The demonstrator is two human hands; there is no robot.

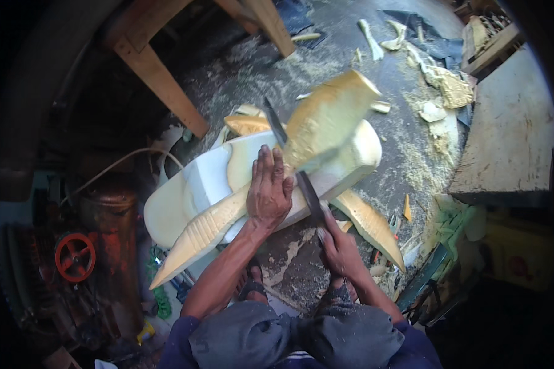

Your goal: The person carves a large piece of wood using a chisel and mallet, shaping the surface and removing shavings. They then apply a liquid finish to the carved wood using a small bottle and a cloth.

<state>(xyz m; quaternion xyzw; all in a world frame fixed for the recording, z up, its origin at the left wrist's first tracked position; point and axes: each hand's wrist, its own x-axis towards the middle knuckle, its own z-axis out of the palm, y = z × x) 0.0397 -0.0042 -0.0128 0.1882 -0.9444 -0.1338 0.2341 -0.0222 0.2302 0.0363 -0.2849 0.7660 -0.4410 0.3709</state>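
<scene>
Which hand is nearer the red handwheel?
Left. The left hand, on the pale yellow piece, is right of the red handwheel; the right hand, holding the dark blade, is farther right.

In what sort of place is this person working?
Probably a foam-shaping workshop: pale yellow foam-like offcuts litter the dark grey floor, the right hand holds a long dark metal blade, and a round red spoked handwheel is at left.
</scene>
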